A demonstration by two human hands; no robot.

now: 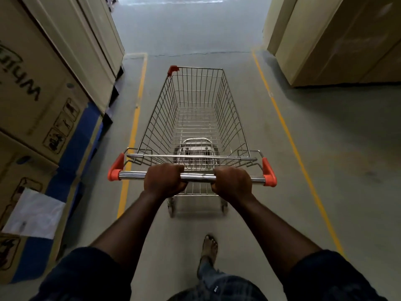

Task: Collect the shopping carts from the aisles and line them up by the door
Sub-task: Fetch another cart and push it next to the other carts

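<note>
I am gripping the cart [195,109] by its handle [199,177], left hand [166,180] and right hand [232,182] both. No door is showing; lining-up is pending, I judge.

Shiny metal wire cart [195,109] (orange plastic corner caps), matt concrete floor [325,148], cardboard boxes [32,94]

A single wide-angle camera on my head looks forward and steeply down along the aisle floor [314,127], the frame's edges bowed by the lens. My left grip [166,180] and right grip [232,183], closed round the cart handle [198,177], sit near the lens at mid-frame; my foot [209,246] shows directly below.
</note>
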